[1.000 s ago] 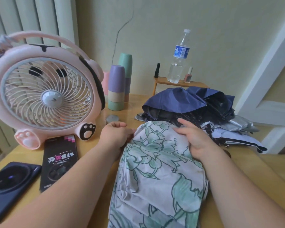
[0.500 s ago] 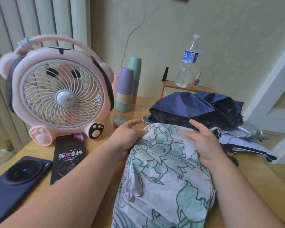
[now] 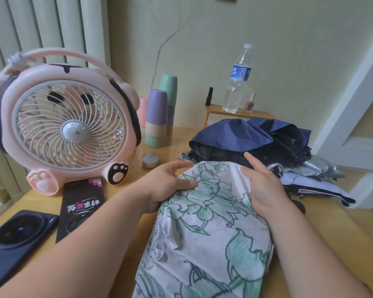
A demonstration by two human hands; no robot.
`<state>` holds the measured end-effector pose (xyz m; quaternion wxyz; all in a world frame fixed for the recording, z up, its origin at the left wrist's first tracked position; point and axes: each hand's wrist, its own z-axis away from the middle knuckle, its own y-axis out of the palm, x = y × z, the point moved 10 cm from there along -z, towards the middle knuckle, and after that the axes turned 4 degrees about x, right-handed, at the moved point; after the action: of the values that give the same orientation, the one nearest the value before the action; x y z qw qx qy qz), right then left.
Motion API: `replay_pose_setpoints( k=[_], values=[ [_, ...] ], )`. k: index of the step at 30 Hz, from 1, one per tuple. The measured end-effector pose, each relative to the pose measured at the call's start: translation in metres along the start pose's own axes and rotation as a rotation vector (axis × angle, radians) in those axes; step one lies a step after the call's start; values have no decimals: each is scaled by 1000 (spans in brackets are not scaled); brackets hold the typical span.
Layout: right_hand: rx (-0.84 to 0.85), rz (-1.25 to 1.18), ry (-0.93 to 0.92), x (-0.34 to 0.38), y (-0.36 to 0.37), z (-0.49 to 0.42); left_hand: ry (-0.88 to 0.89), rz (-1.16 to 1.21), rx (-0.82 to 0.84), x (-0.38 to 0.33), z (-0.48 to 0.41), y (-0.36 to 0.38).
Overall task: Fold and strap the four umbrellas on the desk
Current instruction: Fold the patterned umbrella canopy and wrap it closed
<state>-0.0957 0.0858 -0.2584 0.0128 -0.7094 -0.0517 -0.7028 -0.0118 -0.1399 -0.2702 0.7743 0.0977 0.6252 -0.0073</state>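
On the desk, the flowered umbrella lies under the left hand and right hand, both flat with loose fingers, which should smooth its pleats one way before rolling.

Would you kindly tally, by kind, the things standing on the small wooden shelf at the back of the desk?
Water bottle: 1
Nail polish bottles: 2, the black nail polish bottle and the pink nail polish bottle
Total on the wooden shelf: 3
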Motion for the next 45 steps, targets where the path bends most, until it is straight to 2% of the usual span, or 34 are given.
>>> replay_pose_setpoints(
  k=[4,7,11,13,17,20,22,24,26,28,30,35,36,38,41,45],
  values=[
    [46,140,45,-4,6,5,-12,106,52,5,-4,-1],
    [52,193,48,-5,4,7,-1,37,96,3,-1,-1],
    [105,313,32,-7,10,10,0,-96,367,1,9,21],
    [136,299,39,-9,14,12,2,-123,415,-1,12,27],
    [183,152,4,-9,18,12,-9,-111,237,-1,3,16],
    [181,169,-105,1,19,13,-9,75,72,-5,-3,3],
    [182,166,-162,8,18,14,26,138,-115,-6,-5,-16],
    [208,135,-182,10,20,15,87,14,-296,-11,-4,-35],
    [222,108,-169,9,22,16,128,-74,-378,-15,-3,-41],
    [236,108,-130,7,24,17,148,-136,-405,-17,-3,-40],
    [270,219,-82,4,23,19,147,-170,-392,-18,-3,-38],
    [377,680,78,10,12,34,101,164,-186,-5,-7,-21],
    [394,775,79,10,13,40,97,158,-166,-2,-10,-22],
    [419,857,86,4,11,50,102,-14,-135,2,-17,-24],
    [427,837,109,-5,7,57,162,-418,-104,-10,-14,-14],
    [408,1013,75,7,12,54,182,-872,-53,-25,-1,12]
  ],
)
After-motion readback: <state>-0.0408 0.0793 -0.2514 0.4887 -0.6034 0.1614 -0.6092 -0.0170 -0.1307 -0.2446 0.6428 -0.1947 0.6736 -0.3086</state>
